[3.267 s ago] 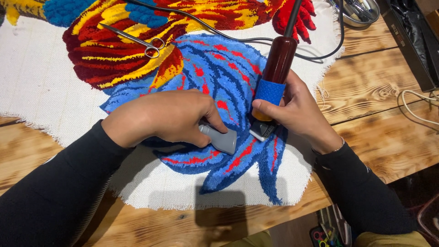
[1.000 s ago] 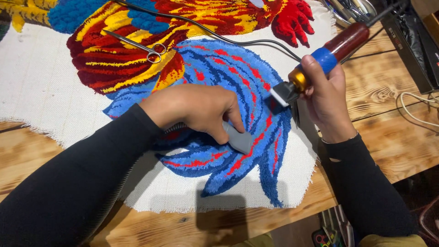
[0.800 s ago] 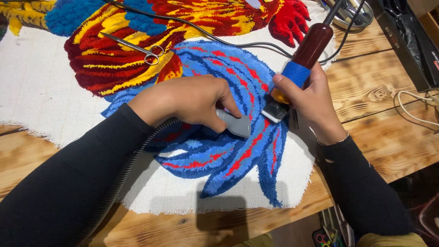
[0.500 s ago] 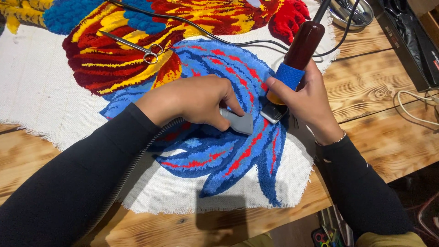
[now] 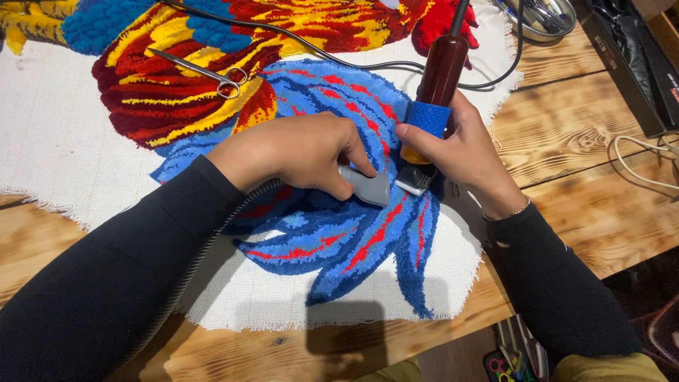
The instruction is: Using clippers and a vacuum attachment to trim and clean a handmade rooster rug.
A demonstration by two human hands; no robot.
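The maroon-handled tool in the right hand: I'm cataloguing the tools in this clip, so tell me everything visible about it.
The corded trimmer has a glossy maroon barrel, a textured blue grip band, a yellow collar and a flat silver-and-black blade head. It stands nearly upright, its head down on the rug's blue pile. The right hand wraps the blue band. A black cord leaves its top. The grey nozzle lies just beside the head.

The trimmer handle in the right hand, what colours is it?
Dark red handle with a bright blue grip wrap, shown best in the head view.

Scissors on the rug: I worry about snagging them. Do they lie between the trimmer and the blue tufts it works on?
No. The scissors lie apart on the red-yellow part; the trimmer head already rests on the blue tufts.
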